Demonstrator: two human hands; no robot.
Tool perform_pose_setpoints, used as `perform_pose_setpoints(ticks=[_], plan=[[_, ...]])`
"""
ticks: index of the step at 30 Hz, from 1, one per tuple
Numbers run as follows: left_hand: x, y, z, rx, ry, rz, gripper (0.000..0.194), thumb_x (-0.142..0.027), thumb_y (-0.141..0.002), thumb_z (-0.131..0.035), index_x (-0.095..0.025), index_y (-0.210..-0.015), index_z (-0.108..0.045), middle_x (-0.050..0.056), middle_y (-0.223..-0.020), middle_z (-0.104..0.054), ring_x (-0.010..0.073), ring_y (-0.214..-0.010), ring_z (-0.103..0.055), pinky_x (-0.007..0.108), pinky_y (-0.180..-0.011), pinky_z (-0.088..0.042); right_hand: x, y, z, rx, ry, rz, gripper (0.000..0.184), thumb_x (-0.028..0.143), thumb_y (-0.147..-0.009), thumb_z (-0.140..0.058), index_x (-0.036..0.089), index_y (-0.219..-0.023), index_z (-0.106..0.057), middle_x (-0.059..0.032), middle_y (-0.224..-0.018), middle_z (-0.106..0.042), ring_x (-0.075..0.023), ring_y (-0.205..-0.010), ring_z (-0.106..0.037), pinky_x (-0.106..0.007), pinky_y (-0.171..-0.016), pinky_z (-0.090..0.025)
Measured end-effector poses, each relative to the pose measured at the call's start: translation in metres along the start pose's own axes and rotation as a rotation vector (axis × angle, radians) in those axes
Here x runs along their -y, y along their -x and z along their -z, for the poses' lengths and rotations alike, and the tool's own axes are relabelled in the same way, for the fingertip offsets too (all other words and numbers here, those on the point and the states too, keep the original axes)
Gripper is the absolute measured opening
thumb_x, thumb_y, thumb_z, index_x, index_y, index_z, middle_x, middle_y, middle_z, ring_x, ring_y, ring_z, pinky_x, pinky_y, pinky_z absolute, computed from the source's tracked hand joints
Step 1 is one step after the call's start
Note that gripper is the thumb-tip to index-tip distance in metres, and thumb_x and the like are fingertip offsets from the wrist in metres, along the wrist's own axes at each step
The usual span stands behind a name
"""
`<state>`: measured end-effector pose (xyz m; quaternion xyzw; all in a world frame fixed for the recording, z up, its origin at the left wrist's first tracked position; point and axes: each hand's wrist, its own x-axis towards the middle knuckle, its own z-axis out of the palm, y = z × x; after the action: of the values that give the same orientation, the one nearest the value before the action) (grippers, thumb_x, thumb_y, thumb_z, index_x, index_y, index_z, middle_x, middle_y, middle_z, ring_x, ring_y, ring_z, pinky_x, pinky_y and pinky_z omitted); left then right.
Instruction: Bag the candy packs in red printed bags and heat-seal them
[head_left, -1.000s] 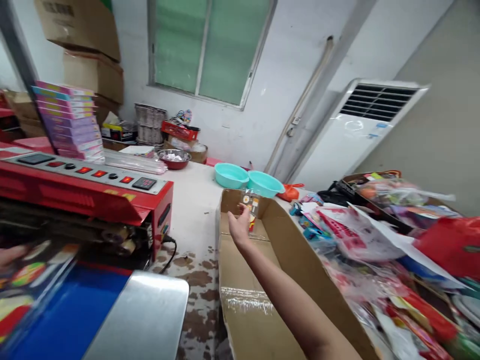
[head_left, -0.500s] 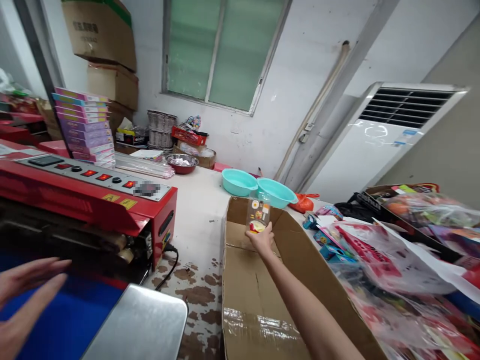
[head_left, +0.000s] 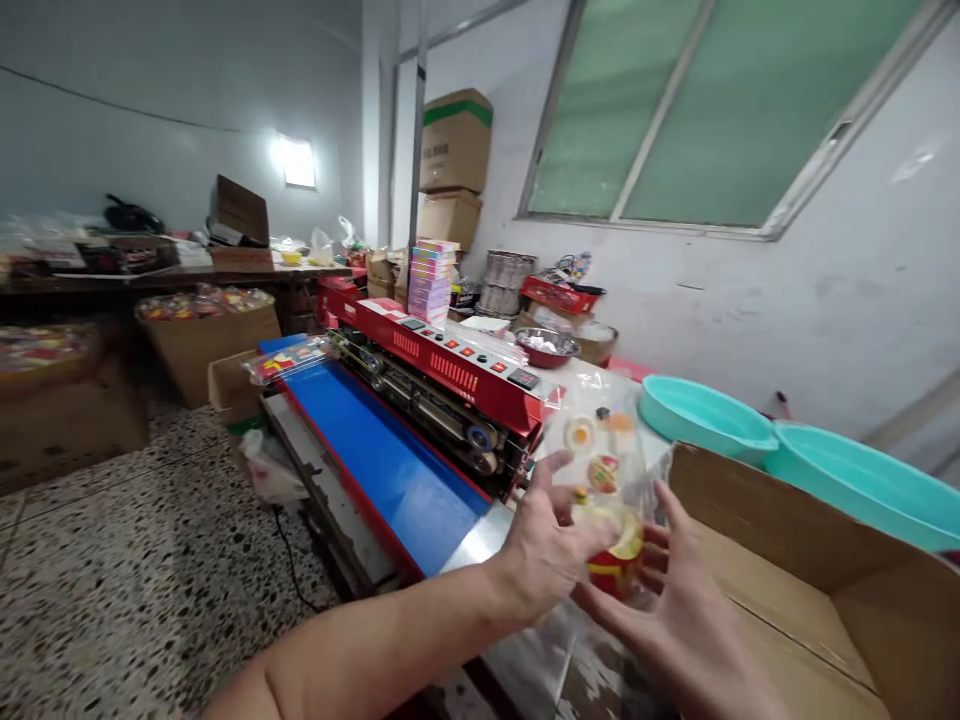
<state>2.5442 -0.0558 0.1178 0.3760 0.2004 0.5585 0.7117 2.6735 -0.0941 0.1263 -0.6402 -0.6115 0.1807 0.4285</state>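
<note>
A clear plastic bag of toy food [head_left: 604, 475], with a fried-egg piece and a red and yellow piece showing, is held up between my two hands, slightly blurred. My left hand [head_left: 540, 545] grips its near side, thumb across the front. My right hand [head_left: 679, 610] is curled round its lower right side, index finger raised; some fingertips are hidden behind the bag. Left of my hands stands a red band sealing machine [head_left: 465, 375] with a blue conveyor belt [head_left: 375, 440]. Another filled bag [head_left: 289, 360] lies at the belt's far end.
An open cardboard box [head_left: 795, 600] is at my right, with turquoise basins [head_left: 705, 415] behind it. A metal bowl [head_left: 547, 345] and stacked small boxes [head_left: 431, 280] stand beyond the machine. Filled cartons [head_left: 202, 340] are on the floor at left.
My view has swung left. The bag in my right hand has come from over the cardboard box to beside the machine. My left hand, open before, now grips it too.
</note>
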Motion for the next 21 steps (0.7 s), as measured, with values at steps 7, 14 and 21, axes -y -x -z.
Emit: perform_pose_setpoints(ticks=[7,14,21], plan=[[-0.03,0.042,0.063,0.108,-0.077,0.259,0.054,-0.011,-0.059,-0.076,-0.015,-0.108,-0.055,0.012,-0.109,-0.069,0.0232,-0.093,-0.067,0.036,-0.086,-0.05,0.021,-0.034,0.01,0.042,-0.282,0.062,0.125,0.052,-0.047,-0.088,0.04,-0.145,-0.012,-0.0153,-0.153,-0.02,-0.0363,-0.104,-0.061,-0.045,-0.071,-0.061],[-0.025,0.072,0.102,0.18,-0.065,0.457,0.055,-0.009,-0.067,-0.072,-0.015,-0.119,-0.055,0.015,-0.115,-0.068,0.0248,-0.096,-0.068,0.037,-0.088,-0.049,0.011,-0.046,-0.005,0.585,-0.451,-0.179,0.045,0.051,-0.065,-0.082,0.014,-0.081,-0.06,-0.0114,-0.111,-0.065,-0.019,-0.081,-0.064,-0.026,-0.061,-0.052],[-0.032,0.056,0.105,0.234,-0.146,0.502,0.044,-0.013,-0.072,-0.07,-0.014,-0.114,-0.058,0.014,-0.111,-0.069,0.0249,-0.098,-0.067,0.035,-0.088,-0.049,-0.023,-0.04,-0.013,0.456,-0.668,-0.387,0.043,0.047,-0.057,-0.089,0.012,-0.074,-0.069,-0.0092,-0.083,-0.071,-0.015,-0.075,-0.064,-0.025,-0.071,-0.049]])
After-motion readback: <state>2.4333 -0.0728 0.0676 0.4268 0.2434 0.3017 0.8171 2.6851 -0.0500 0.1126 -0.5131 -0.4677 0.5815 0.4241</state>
